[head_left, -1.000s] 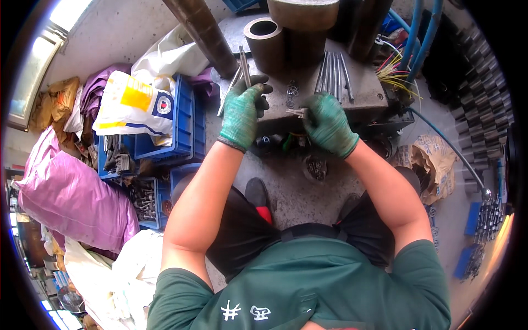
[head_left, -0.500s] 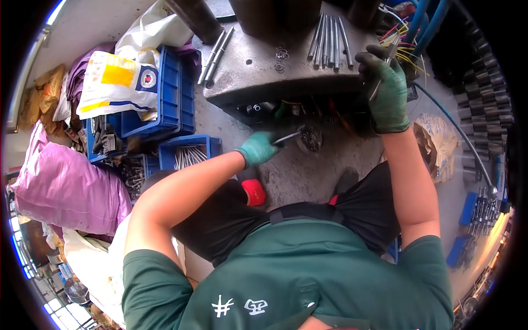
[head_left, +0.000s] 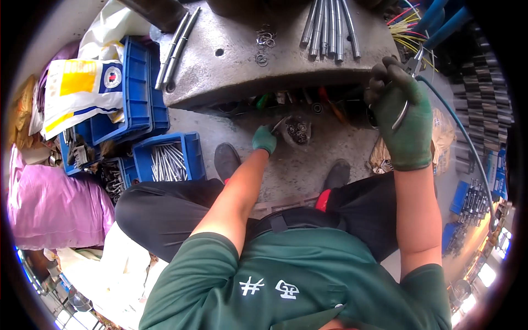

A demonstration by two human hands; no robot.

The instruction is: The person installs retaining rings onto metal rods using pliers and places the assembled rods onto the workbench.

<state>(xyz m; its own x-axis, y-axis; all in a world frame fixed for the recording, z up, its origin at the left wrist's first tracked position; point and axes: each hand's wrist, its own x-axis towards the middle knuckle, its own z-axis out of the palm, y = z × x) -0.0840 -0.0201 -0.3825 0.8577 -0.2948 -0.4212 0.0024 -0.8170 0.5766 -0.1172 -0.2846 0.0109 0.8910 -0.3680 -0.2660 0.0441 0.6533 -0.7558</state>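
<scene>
My right hand (head_left: pixel 404 113), in a green and dark glove, is raised at the bench's right end. Its fingers are closed around metal pliers (head_left: pixel 416 61), whose slim tips point up and away; one handle shows across the palm. Low in front of the bench, my gloved left hand (head_left: pixel 264 139) is closed, with a short piece of a thin metal rod (head_left: pixel 276 126) showing past the fingers. That rod reaches the edge of a clear plastic bag (head_left: pixel 297 131) of small metal rings on the floor. More thin rings (head_left: pixel 265 37) lie on the bench top.
Several steel rods (head_left: pixel 330 30) lie at the right of the metal bench (head_left: pixel 236 71), and a pair (head_left: pixel 177 50) at its left. Blue crates (head_left: pixel 190 154) stand at left, one filled with rods. A blue hose (head_left: pixel 456 121) curves down at right.
My left hand has moved forward with the rod, to the bag of rings. My right hand still grips the pliers. The view has shifted, and the bench looks closer.
</scene>
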